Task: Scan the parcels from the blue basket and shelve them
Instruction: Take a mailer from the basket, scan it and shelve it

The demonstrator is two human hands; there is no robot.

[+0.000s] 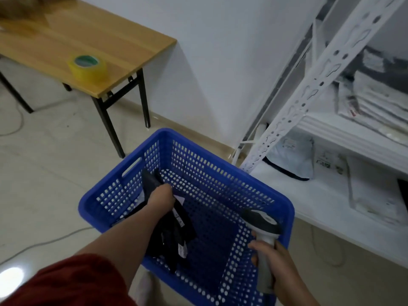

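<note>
Reaching into blue basket (pixel 123 191) | left grip (pixel 160 198) clutching black parcel (pixel 174 230) | right grip (pixel 273 261) holding scanner (pixel 262 224)

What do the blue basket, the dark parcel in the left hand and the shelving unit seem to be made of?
Blue basket: looks like moulded plastic, slightly glossy, with a regular grid of holes and a cut-out handle.
Dark parcel: probably a thin black plastic mailer; it creases under the left hand and carries white labels.
Shelving unit: likely white-painted metal, judging by its slotted upright.
</note>
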